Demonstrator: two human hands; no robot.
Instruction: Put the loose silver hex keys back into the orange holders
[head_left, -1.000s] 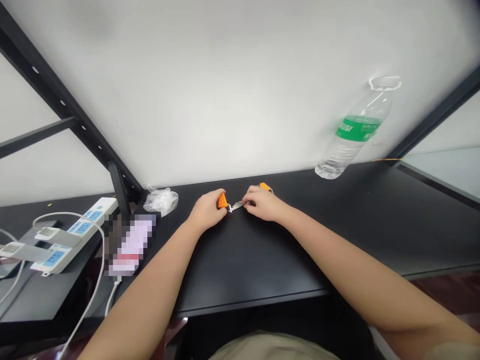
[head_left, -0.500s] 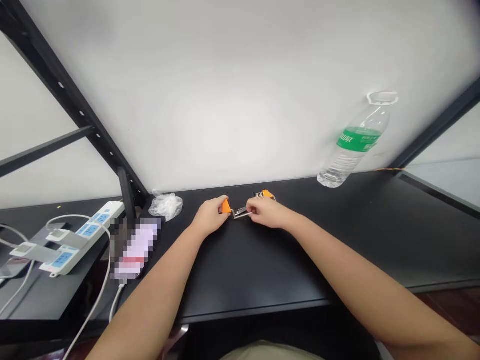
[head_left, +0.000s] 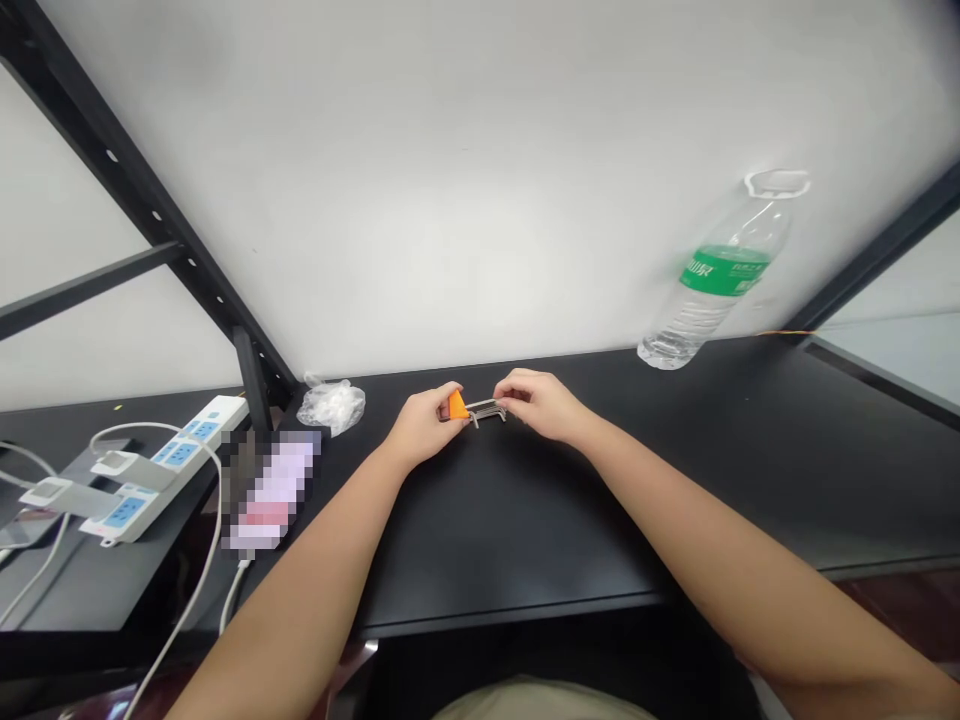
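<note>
My left hand (head_left: 425,428) is closed around an orange plastic holder (head_left: 457,405) above the black tabletop. Several thin metal hex keys (head_left: 487,410) stretch from the holder toward the right, and some bent ends point down toward me. At their right side my right hand (head_left: 541,402) has thumb and fingers pinched on the end of one hex key. Its fingertips cover part of the keys, so which key it grips is hard to make out.
A crumpled clear plastic bag (head_left: 331,406) lies left of my hands, with a blurred phone (head_left: 274,490) on a cable nearer me. A white power strip (head_left: 169,470) with chargers is farther left. A large water bottle (head_left: 716,275) leans at the wall on the right.
The second orange piece beside my right hand is no longer visible. My right hand has shifted slightly up and right, and the keys now lie between both hands with bent ends showing.
</note>
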